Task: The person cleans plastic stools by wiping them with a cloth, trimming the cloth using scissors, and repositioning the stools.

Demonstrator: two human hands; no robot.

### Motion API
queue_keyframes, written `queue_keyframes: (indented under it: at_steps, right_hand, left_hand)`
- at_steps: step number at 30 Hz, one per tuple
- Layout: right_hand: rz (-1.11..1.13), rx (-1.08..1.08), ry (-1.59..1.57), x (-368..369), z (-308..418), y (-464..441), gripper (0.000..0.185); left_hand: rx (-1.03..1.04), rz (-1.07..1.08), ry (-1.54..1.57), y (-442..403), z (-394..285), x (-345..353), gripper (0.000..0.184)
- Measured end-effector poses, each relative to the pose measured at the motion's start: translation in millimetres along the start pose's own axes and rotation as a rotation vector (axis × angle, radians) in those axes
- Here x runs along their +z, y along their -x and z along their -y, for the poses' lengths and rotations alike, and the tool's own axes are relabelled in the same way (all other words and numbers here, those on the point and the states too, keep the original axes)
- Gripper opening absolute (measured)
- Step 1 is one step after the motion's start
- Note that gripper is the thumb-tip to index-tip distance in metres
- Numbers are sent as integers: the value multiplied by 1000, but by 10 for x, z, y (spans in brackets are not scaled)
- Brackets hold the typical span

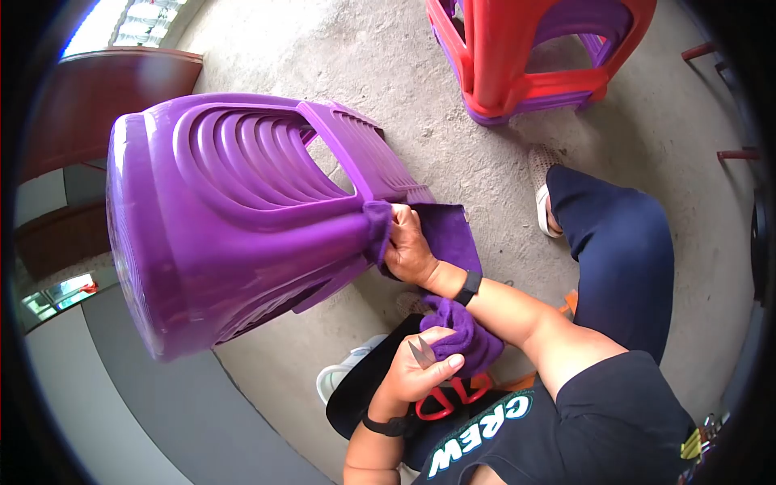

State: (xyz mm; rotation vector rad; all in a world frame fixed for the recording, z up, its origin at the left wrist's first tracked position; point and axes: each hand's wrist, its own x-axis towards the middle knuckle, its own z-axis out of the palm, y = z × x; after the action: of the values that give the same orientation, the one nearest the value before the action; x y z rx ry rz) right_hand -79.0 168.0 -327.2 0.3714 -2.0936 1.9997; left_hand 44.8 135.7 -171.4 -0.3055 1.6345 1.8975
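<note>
Tipped purple plastic stool (pixel 267 218), left
I see the right hand (pixel 411 249) gripping soft purple fabric (pixel 377 225) against it; nearer, the left hand (pixel 410 378) holds red-handled metal scissors (pixel 420 354).

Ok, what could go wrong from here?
The scissors have bare blades poking up from the left hand, beside bunched cloth; they could nick skin or snag fabric. The tipped stool might shift, and the purple cloth under the right hand could slip off it.

One stool (pixel 279 234) is left of the stacked stools (pixel 499 65).
</note>
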Motion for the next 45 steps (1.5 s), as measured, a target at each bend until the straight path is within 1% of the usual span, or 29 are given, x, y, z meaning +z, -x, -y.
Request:
queue_keyframes:
  at_steps: [1,3,4,6,7,10,12,14,15,18,20,21,22,24,25,28,29,30,32,34,35,36,38,39,42,43,44,45]
  right_hand:
    - [-9,-16,48,-8,-103,55,24]
    - [16,235,194,80,-527,313,24]
    - [27,363,261,47,-581,376,24]
    - [128,283,429,-114,-628,440,23]
    - [84,230,427,-67,-709,459,21]
    - [27,262,313,-21,-871,472,17]
    - [-40,306,282,-42,-1042,488,10]
    - [-58,683,199,-212,-863,301,10]
    - [-118,661,122,-268,-835,248,11]
    - [-61,301,-56,-224,-595,45,23]
    - [74,123,-271,104,-517,28,35]
    - [66,147,-27,176,-481,141,43]
    - [86,151,-38,197,-549,147,48]
    - [185,370,-3,121,-668,116,53]
    - [149,382,61,147,-652,127,53]
    - [262,505,265,110,-526,76,50]
    - [401,542,100,14,-428,87,49]
    - [75,240,51,134,-312,173,46]
    - [-83,107,199,190,-292,225,31]
    - [69,218,169,133,-456,259,43]
    - [118,365,244,103,-597,227,48]
    - [131,425,390,87,-694,213,50]
    - [213,468,632,30,-888,174,53]
    - [271,563,545,-95,-770,80,51]
    - [387,480,413,-72,-788,233,46]
    - [221,228,488,-29,-741,390,40]
    - [62,143,416,-4,-736,487,34]
    - [150,141,385,-63,-745,502,33]
  left_hand:
    - [-12,-20,21,-1,-1,-19,39]
    - [-36,-84,101,-42,-114,44,36]
    - [-50,-86,93,-9,-58,26,35]
    - [-72,-77,76,14,35,-80,33]
    - [-29,-89,48,21,36,-84,31]
    - [-9,-128,116,68,-54,-54,31]
    - [-4,-153,134,100,-35,-44,31]
    - [3,-199,161,117,-58,-38,31]
    - [20,-197,145,131,-48,-50,30]
    - [-5,-156,98,177,4,-119,31]
    - [25,-166,92,161,13,-92,31]
    - [40,-171,87,153,3,-93,31]
    - [22,-188,108,133,-16,-88,31]
    - [-15,-219,151,93,-43,-60,32]
    - [-12,-210,143,68,-35,-61,32]
    - [1,-173,120,15,-27,-65,31]
    - [5,-158,109,-4,-37,-69,31]
    - [2,-146,102,-4,-29,-70,31]
    - [-17,-144,87,30,28,-84,29]
    - [-10,-150,109,4,-22,-44,28]
    - [12,-160,106,-5,-34,-18,27]
    - [10,-174,101,14,0,-34,27]
    - [15,-189,88,18,96,-94,27]
    - [45,-171,102,-4,64,-86,28]
    - [49,-169,111,-8,41,-89,28]
    - [57,-153,117,-7,39,-90,27]
    - [63,-141,124,-14,23,-88,27]
    - [69,-128,128,-5,12,-83,26]
